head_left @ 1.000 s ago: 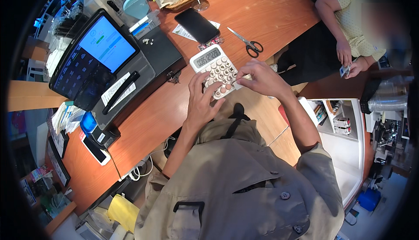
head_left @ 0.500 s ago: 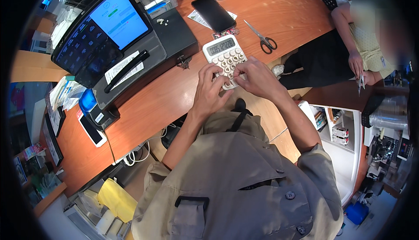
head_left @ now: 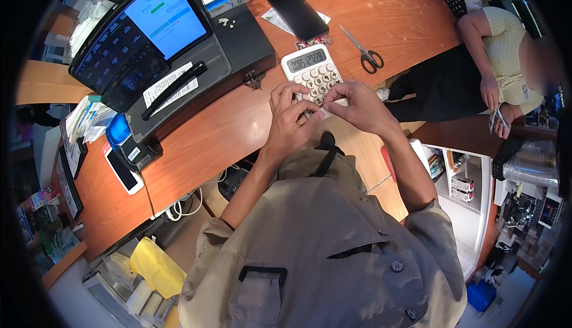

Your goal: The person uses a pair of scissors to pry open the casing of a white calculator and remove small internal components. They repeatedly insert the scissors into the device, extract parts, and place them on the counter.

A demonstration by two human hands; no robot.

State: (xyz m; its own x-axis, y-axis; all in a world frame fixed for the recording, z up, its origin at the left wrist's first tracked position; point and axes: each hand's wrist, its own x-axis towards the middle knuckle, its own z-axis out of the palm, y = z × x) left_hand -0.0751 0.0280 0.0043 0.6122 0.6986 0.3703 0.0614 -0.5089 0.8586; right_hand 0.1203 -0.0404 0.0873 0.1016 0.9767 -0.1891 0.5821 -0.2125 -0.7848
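1. While both hands are at the lower end of the white calculator (head_left: 311, 66), its display and upper rows of round keys are exposed; the fingers cover part of the lower rows.
2. Calculator position: near edge of the wooden surface (head_left: 229, 128), display end pointing away from the wearer. Whether it lies flat or is partly lifted cannot be told.
3. Left hand (head_left: 288, 124): fingers curled at the calculator's lower left corner, thumb directed toward the other hand. Whether it grips the casing cannot be told.
4. Right hand (head_left: 361, 109): thumb and index finger drawn together at the lower right corner. A small white piece (head_left: 325, 113) shows between the two hands; it is too small to identify, and whether the right fingertips grip it cannot be told.
5. Beyond the calculator: a black phone (head_left: 299, 16) overlaps a white paper (head_left: 275, 22). To the right of the calculator, black-handled scissors (head_left: 364, 56) lie with their blades slightly apart or closed; this is unclear.
6. Left side: a lit screen (head_left: 168, 11) stands beside a black box (head_left: 244, 45). A white-edged phone (head_left: 123, 171) lies nearer the wearer.
7. Right side: a second person (head_left: 503, 54) holds a thin flat item (head_left: 497, 118).
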